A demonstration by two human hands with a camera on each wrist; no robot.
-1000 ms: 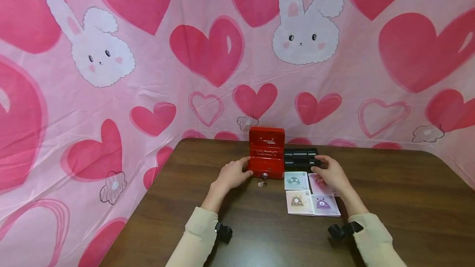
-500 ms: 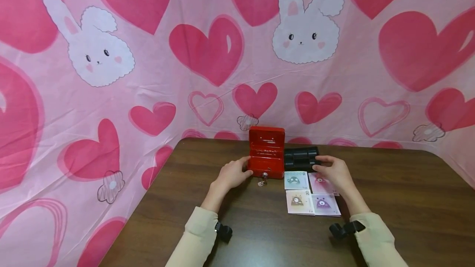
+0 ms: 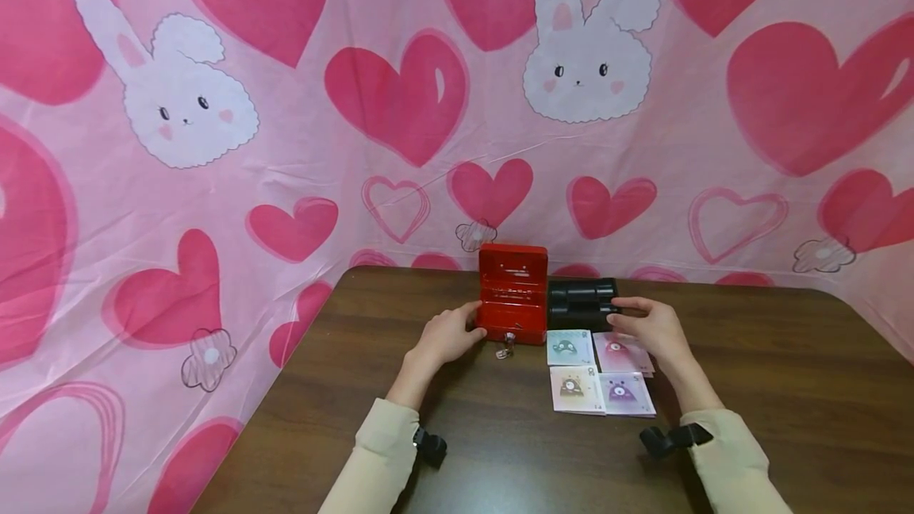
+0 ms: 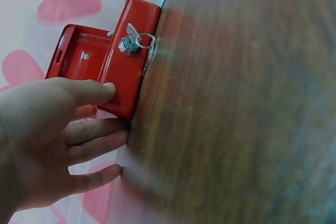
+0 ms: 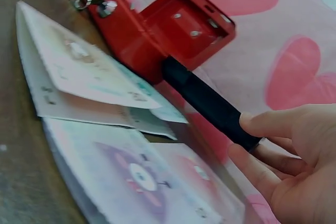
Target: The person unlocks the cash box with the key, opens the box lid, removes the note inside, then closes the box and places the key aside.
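Note:
A small red cash box (image 3: 528, 335) stands at the back of the table with its lid raised. Keys (image 4: 140, 39) hang from the lock on its front. My left hand (image 3: 446, 335) holds the box at its left front corner, thumb (image 4: 107, 92) on the red front and fingers spread along the side. Right of the box is a black coin tray (image 3: 581, 316) with hollow compartments. My right hand (image 3: 651, 331) pinches its right end between thumb and fingers; in the right wrist view the tray (image 5: 202, 100) appears edge-on, its far end against the box.
Before the tray lie stacks of play banknotes: teal (image 3: 570, 347), pink (image 3: 620, 350), yellow (image 3: 577, 389) and purple (image 3: 625, 392). A pink heart-and-rabbit cloth (image 3: 400, 101) hangs behind the wooden table (image 3: 514, 450). Both wrists wear black camera mounts.
The right hand has shifted slightly right with the coin tray, whose tilt has altered. More of the pink banknotes shows. The left hand and cash box stay where they were.

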